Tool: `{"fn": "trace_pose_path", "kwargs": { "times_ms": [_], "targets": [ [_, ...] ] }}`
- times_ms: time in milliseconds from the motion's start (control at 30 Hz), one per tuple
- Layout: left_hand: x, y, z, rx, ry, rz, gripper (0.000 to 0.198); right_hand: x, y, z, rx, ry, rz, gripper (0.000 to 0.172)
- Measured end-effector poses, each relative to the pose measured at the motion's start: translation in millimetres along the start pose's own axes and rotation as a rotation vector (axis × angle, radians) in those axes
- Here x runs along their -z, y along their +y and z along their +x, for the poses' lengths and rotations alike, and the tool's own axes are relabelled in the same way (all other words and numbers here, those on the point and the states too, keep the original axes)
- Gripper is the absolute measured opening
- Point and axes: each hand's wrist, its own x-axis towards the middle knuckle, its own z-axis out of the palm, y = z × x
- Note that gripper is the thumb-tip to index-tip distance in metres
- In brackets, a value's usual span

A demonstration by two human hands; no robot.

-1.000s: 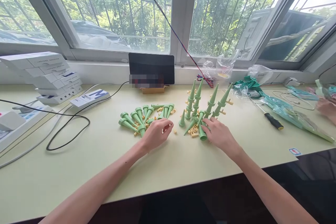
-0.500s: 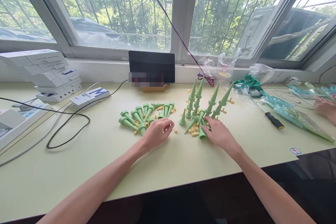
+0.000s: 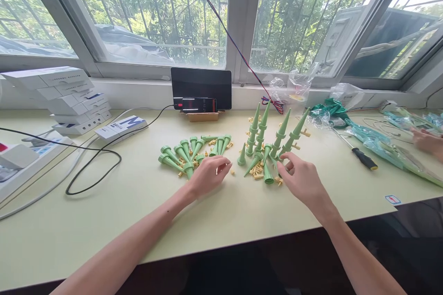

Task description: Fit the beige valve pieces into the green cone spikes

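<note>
My left hand (image 3: 209, 173) rests on the table with its fingers curled toward the thumb. Nothing shows in the gap between them, and a small yellow piece (image 3: 232, 172) lies just beside the fingertips. Behind this hand is a fan of green plastic spikes (image 3: 180, 151) with ridged caps. My right hand (image 3: 304, 182) hovers at the right pile, thumb and fingers apart, with no object seen between them. Close to its fingertips are a green spike (image 3: 268, 176) lying open end forward and yellow valves (image 3: 256, 170). Several stacked green spikes (image 3: 283, 126) stand upright behind.
A dark screen (image 3: 200, 80) with a phone (image 3: 199, 105) before it stands by the window. White boxes (image 3: 74, 94) and a black cable (image 3: 93, 192) are at left. On the right lie a screwdriver (image 3: 363, 158), plastic bags (image 3: 372, 140) and another person's hand (image 3: 427, 140).
My right hand has drawn back to the right from the lying green spike, and its fingers have come off it. My left hand keeps its place and pose.
</note>
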Motion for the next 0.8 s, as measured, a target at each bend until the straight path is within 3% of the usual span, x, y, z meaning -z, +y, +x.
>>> {"fn": "trace_pose_path", "kwargs": {
  "times_ms": [133,233,367,533,800],
  "targets": [
    [3.6,6,2,0.08,-0.005,-0.121,0.03,-7,-23,-25,0.05,0.079,0.225,0.022],
    [8.1,11,3,0.195,-0.105,-0.344,0.034,-23,-42,-35,0.176,0.005,0.484,0.021],
    [13.4,15,4,0.322,-0.238,-0.621,0.042,-46,-59,-29,0.275,-0.105,0.627,0.021],
    [17.9,18,5,0.391,-0.156,-0.806,0.038,-61,-66,-17,0.325,-0.195,0.673,0.024],
    [14.7,19,6,0.419,-0.052,-0.748,0.039,-72,-64,-10,0.371,-0.196,0.532,0.02]
  ]
}}
